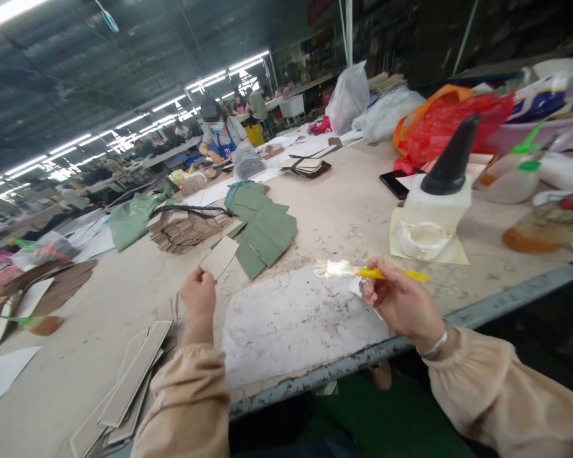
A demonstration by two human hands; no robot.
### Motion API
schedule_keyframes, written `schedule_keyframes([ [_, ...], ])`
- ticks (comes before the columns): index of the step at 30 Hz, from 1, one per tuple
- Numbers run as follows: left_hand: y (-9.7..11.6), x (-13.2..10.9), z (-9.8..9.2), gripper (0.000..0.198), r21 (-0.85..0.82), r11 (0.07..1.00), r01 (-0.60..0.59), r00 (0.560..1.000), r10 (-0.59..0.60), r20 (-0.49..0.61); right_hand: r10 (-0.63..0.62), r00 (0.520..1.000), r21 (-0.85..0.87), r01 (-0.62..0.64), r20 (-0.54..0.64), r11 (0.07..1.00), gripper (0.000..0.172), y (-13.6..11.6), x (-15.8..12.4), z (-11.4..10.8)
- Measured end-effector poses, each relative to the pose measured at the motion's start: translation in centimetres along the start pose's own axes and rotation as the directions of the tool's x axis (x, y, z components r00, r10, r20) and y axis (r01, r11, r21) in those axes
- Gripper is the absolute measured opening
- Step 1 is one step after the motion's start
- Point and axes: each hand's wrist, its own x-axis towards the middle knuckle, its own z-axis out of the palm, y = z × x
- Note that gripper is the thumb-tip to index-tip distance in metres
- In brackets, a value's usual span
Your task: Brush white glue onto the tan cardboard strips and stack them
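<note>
Your left hand (199, 299) pinches a pale, flat piece (221, 254) at its near corner, thumb and fingers closed together; the rest of the piece sticks out past the fingertips, up and away to the right. Your right hand (405, 302) grips a yellow-handled brush (373, 273) between thumb and fingers, handle end running out to the right, white-loaded bristles (337, 268) pointing left toward the piece but well apart from it. Something white by the right fingertips, too unclear to name. Below the brush, between your forearms, a smudged white sheet (291, 324) lies at the table's near edge. Just beyond the held piece: fanned green pieces (270, 238), contact with it impossible to judge. Left of those, a brown stack (184, 230) with a dark cord across its top. Left of your left sleeve, loose light-edged strips (138, 375) overlap. Beyond the right hand, a white container (437, 207) with a black cone top stands on a yellowish sheet; dark phone (394, 184) just behind, amber-filled jar (547, 229) farther right. Across the table (344, 219), a capped, masked co-worker (226, 140) in a blue apron bends over the surface.
</note>
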Motion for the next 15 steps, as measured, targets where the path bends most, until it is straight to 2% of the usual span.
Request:
schedule_keyframes([
  [2, -0.8, -1.9, -2.2, 0.031, -0.194, 0.979, 0.065, 0.998, -0.069, -0.012, 0.012, 1.0, 0.024, -0.012, -0.014, 1.0, 0.023, -0.3, 0.1, 0.0],
  [3, -1.1, -3.2, -3.1, 0.029, -0.4, 0.906, 0.138, 0.99, -0.137, 0.032, 0.009, 1.0, 0.039, -0.009, -0.022, 0.999, 0.022, -0.4, 0.1, -0.1],
  [4, -1.4, -4.7, -3.9, 0.028, -0.553, 0.804, 0.218, 0.976, -0.183, 0.118, 0.002, 0.999, 0.06, 0.0, -0.034, 0.998, 0.022, -0.5, 0.1, -0.2],
  [6, -1.7, -8.0, -5.0, 0.028, -0.668, 0.644, 0.371, 0.927, -0.221, 0.303, -0.016, 0.997, 0.118, 0.024, -0.071, 0.993, 0.024, -0.7, 0.1, -0.5],
  [8, -1.5, -11.3, -5.3, 0.026, -0.631, 0.605, 0.486, 0.859, -0.198, 0.472, -0.034, 0.994, 0.17, 0.052, -0.108, 0.984, 0.029, -1.0, 0.2, -0.8],
  [11, -1.0, -14.9, -4.2, 0.023, -0.529, 0.641, 0.556, 0.762, -0.139, 0.632, -0.065, 0.993, 0.162, 0.081, -0.103, 0.983, 0.036, -1.4, 0.3, -1.2],
  [15, -1.1, -16.7, -1.8, 0.017, -0.438, 0.756, 0.487, 0.741, -0.092, 0.665, -0.06, 0.997, 0.087, 0.064, -0.046, 0.994, 0.044, -1.2, 0.0, -1.0],
])
